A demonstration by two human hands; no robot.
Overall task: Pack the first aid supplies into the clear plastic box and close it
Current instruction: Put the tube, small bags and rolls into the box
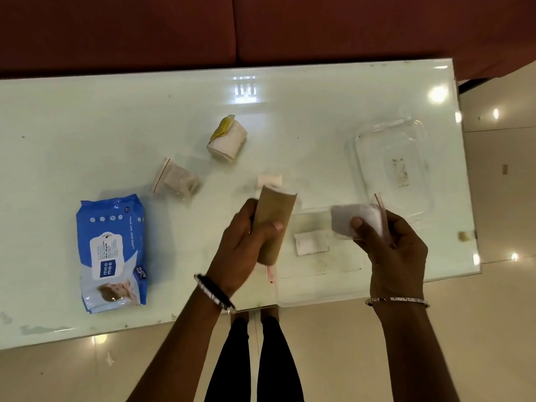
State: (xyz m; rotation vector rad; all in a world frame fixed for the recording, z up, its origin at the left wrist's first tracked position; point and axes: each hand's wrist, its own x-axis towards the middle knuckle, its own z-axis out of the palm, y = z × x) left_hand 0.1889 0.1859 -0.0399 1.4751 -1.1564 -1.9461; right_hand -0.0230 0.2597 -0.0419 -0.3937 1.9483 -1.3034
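Note:
My left hand (246,245) grips a tan bandage roll (275,224), held tilted above the table. A small clear zip bag of white cotton (358,220) is pinched in my right hand (397,250) over the clear plastic box (319,288), which lies open at the near table edge. A white pad (311,243) sits inside the box. The clear lid (391,158) rests beyond it to the right. Left on the table: a blue wet wipes pack (111,252), a zip bag of beige items (175,179), a white gauze roll with yellow wrapper (227,139) and a small white pad (269,179).
The glossy white table (87,134) ends close to my body and at the right past the lid. A dark red sofa (261,27) stands behind the far edge. Tiled floor and my legs show below the near edge.

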